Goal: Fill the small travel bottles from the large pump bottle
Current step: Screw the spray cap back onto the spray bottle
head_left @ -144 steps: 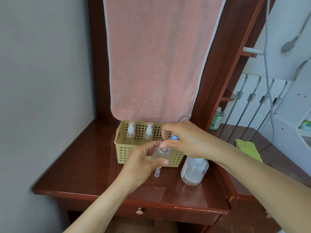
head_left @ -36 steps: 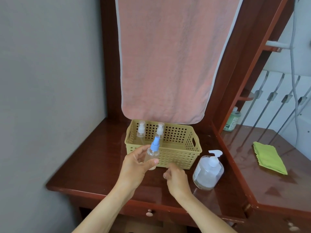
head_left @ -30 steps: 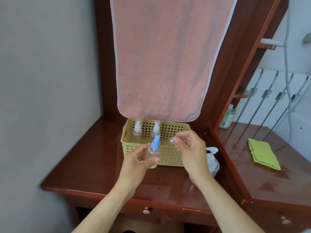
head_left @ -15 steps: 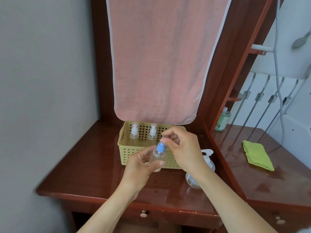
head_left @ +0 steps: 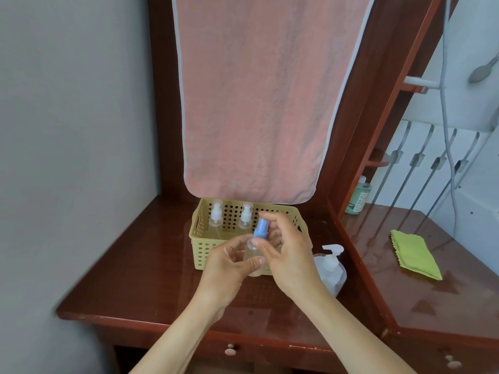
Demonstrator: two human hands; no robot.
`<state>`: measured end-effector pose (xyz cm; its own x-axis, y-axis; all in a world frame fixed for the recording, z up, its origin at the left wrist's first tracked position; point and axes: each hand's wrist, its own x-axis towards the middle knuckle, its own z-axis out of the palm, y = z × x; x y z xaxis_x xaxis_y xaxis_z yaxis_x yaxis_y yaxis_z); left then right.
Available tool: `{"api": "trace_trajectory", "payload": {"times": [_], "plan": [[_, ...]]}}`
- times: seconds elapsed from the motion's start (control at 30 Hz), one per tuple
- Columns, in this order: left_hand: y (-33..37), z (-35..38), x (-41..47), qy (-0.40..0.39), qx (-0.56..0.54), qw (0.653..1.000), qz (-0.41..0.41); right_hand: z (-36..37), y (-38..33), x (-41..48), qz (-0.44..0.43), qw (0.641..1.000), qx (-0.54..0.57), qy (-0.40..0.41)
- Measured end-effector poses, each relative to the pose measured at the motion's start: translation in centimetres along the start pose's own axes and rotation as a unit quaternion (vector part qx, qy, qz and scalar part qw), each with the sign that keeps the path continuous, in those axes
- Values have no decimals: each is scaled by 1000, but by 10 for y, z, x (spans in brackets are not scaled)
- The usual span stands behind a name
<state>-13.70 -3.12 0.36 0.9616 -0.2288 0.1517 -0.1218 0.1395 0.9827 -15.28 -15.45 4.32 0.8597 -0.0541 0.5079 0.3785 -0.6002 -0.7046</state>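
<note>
My left hand [head_left: 229, 268] grips the clear body of a small travel bottle [head_left: 252, 252] in front of the yellow basket [head_left: 199, 236]. Its blue spray top [head_left: 260, 229] stands above my fingers. My right hand [head_left: 289, 255] pinches that blue top from the right, thumb at its base and fingers over it. Two more small travel bottles with white tops [head_left: 216, 215] [head_left: 245, 215] stand upright inside the basket at the back. The large clear pump bottle [head_left: 330, 271] stands on the table to the right, partly behind my right wrist.
A pink towel [head_left: 256, 103] hangs behind the basket. The dark red table [head_left: 140, 279] ends at a front edge with drawer knobs below. On the right surface lie a green cloth [head_left: 414, 255] and a green bottle [head_left: 359, 197]. A grey wall is on the left.
My right hand rose from the table with a small clear cap, came to the blue top of the bottle in my left hand, and now closes over it. The camera view shifted slightly.
</note>
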Motion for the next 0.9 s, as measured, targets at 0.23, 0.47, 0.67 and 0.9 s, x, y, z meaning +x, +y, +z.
{"api": "trace_trajectory", "payload": {"times": [0.23, 0.47, 0.67, 0.9], "plan": [[-3, -2, 12, 10, 26, 1000, -2, -13, -8, 21, 38, 997, -25, -57], [-22, -14, 10, 60, 28, 997, -35, -34, 14, 88, 78, 991, -105, 32], [-39, -21, 6, 62, 34, 996, -57, 3, 53, 124, 145, 955, -259, -15], [-56, -31, 4, 62, 38, 994, -84, 45, 95, 125, 185, 923, -332, -58]]}}
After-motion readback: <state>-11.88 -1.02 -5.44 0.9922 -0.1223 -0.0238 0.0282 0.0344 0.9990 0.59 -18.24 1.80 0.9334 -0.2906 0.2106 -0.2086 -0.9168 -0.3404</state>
